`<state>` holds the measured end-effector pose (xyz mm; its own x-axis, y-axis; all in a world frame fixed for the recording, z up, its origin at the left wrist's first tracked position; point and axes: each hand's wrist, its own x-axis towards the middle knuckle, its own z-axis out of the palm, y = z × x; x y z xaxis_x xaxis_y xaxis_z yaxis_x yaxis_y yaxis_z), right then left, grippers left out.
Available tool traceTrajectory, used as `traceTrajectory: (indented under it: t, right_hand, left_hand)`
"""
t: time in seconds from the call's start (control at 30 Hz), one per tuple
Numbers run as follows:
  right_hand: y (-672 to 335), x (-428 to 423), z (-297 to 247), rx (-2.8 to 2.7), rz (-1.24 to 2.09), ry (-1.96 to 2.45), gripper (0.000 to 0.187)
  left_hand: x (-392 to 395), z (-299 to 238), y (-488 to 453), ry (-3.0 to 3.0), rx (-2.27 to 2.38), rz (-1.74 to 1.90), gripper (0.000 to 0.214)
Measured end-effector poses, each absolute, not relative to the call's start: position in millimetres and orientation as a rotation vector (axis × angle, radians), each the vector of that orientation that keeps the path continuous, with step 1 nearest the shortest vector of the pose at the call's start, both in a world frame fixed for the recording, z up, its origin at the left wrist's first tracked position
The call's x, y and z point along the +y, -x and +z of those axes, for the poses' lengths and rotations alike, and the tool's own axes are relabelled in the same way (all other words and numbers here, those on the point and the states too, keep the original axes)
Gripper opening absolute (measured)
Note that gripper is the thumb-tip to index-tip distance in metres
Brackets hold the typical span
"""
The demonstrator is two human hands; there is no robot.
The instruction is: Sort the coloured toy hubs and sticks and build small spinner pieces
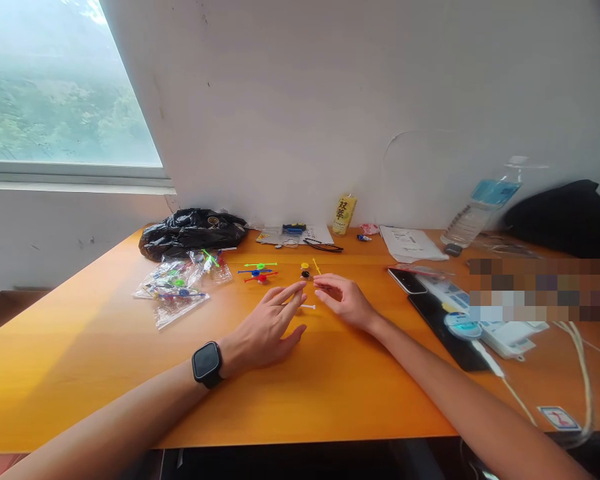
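Note:
My left hand [276,320], with a black smartwatch [207,363] on the wrist, reaches over the table with its fingers stretched out. Partly under its fingers lies a white arrow-shaped plastic piece [308,307]. My right hand [347,301] is curved, with a gap between thumb and forefinger; I see nothing clearly held in it. A small round black piece [305,275] sits just beyond both sets of fingertips. Behind it are a round yellow piece [305,265] and a yellow arrow [317,267]. To the left lie green [261,265], blue [255,271] and red [261,279] arrow spinners.
Clear bags [175,287] of colourful parts and a black plastic bag [193,233] lie at left. At the back stands a yellow drink carton [345,215]. Rightward are a phone [407,281], a power strip [505,333], cables and a tilted water bottle [483,210].

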<state>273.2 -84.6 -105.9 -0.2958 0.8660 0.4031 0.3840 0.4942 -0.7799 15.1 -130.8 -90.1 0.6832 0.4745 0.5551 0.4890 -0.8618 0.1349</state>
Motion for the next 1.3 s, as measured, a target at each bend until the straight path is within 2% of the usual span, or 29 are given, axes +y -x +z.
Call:
traceTrajectory:
  t: [0.2, 0.47, 1.0, 1.3]
  right_hand:
    - [-274.1, -84.4, -101.6, -1.849, 0.631, 1.104, 0.023]
    - [-274.8, -82.1, -104.1, -1.857, 0.616, 1.105, 0.024]
    - [-273.0, -84.4, -100.9, -1.848, 0.628, 1.105, 0.023]
    - [-273.6, -82.3, -99.2, -1.791, 0.717, 1.088, 0.016]
  left_hand:
    - [-146.3, -79.0, -16.3, 3.122, -0.632, -0.771, 0.044]
    - [-146.3, -72.8, -13.3, 3.357, -0.702, -0.722, 0.053]
    - [-105.1, -95.0, -0.8, 3.025, -1.192, -0.831, 0.043]
    - [-107.2, -94.2, 0.6, 2.956, -1.223, -0.763, 0.046]
